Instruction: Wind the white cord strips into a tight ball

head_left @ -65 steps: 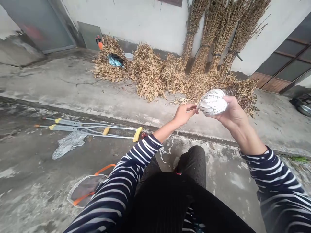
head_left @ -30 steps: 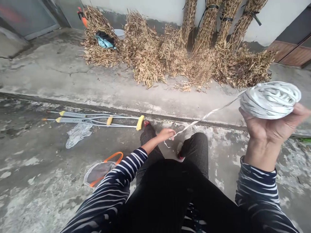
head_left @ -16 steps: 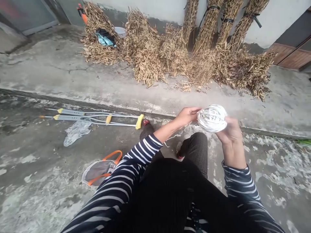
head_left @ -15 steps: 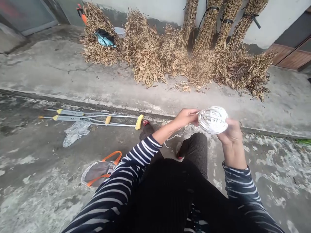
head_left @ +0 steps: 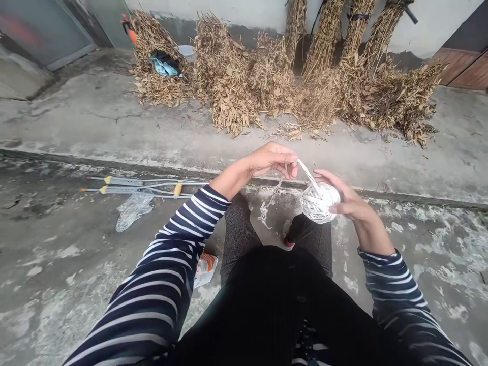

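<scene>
navy/white striped sleeves, blk top, gry pants

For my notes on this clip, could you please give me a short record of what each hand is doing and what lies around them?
Left hand: pinches a white strip
Right hand: holds a white ball of the strip
Loose length: dangles below the left hand
Ground: two crutches, plastic bag
Behind: dried plant bundles

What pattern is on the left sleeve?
The left sleeve has dark and white stripes, clearest in the head view.
</scene>
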The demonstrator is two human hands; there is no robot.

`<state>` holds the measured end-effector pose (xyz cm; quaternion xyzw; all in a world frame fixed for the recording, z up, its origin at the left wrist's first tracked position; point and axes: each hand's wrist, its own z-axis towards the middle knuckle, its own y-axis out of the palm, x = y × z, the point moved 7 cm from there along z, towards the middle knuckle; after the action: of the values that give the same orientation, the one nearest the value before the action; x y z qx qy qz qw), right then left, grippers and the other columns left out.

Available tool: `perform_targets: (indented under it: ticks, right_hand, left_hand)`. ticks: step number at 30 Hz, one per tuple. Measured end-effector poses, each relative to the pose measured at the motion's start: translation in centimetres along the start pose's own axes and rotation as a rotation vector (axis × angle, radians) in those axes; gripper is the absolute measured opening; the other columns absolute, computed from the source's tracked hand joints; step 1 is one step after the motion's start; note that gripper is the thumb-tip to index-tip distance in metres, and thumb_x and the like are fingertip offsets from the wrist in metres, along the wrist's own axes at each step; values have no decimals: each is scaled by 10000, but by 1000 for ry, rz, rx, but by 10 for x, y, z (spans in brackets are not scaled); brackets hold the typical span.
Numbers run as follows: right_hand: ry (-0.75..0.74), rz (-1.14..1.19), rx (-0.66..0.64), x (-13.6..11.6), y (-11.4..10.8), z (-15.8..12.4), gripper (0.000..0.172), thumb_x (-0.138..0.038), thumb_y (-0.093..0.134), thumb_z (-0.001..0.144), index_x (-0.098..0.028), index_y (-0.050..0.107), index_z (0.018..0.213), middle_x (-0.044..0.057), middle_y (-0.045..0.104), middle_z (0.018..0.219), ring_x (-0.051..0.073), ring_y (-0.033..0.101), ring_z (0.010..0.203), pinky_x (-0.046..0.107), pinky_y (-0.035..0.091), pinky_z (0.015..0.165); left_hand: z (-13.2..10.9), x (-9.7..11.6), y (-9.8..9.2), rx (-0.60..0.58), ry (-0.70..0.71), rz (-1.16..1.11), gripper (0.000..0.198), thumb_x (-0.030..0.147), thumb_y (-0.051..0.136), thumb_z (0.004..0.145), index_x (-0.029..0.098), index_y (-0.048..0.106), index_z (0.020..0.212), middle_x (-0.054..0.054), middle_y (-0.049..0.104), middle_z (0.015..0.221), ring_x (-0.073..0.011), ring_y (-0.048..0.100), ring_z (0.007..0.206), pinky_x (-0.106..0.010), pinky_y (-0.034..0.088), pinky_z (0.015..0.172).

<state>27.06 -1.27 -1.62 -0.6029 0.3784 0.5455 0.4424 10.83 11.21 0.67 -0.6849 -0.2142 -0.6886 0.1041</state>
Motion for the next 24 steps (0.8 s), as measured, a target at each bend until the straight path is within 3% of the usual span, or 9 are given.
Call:
perform_targets:
  ticks: [6,8,11,14,17,21,24]
  right_hand:
    - [-28,-449,-51,-10,6,12,830,-270,725,692,-304,453,1475,51,602,1340,285,603,1180,431,471,1045]
    - [14,-577,21,-4,-1,16,793,-244,705,661,-277,489,1423,64,611,1341,311,602,1184,452,475,1025]
    - [62,-791,229,6,-22,21,694,-260,713,626,-242,563,1303,91,633,1293,364,589,1174,499,477,980]
    - [62,-913,460,10,-41,23,639,-290,724,626,-213,586,1245,125,641,1230,390,573,1144,499,494,898]
    - [-24,-960,580,12,-45,23,618,-288,713,648,-211,563,1243,132,624,1264,393,535,1188,500,496,901]
    - [-123,-936,592,18,-39,26,625,-274,704,670,-223,527,1268,123,601,1314,378,509,1210,507,503,925]
    - [-124,-933,527,29,-30,30,631,-283,710,689,-226,521,1288,135,582,1353,391,493,1240,490,526,841]
  left_hand:
    - [1,-14,-18,23,-176,41,328,379,756,844,107,645,698,-132,765,852,-155,718,816,-274,581,772]
    - [-4,-15,-24,44,-206,52,321,369,754,846,106,645,696,-118,751,794,-148,708,778,-270,570,766]
    - [-15,-12,-24,115,-198,30,323,361,748,856,109,640,687,-95,712,706,-148,697,726,-265,556,732]
    - [-28,-13,-15,234,-117,-58,329,390,750,854,116,639,710,-58,663,632,-144,680,669,-250,535,659]
    - [-39,-26,-3,378,-31,-212,314,414,775,822,123,657,813,-2,603,564,-132,648,602,-226,499,572]
    - [-47,-38,21,531,34,-394,261,385,722,854,138,656,906,-29,671,680,-160,711,726,-205,504,552]
    - [-46,-19,36,590,123,-408,236,354,615,934,149,661,1042,-103,746,972,-229,729,1043,-203,552,603]
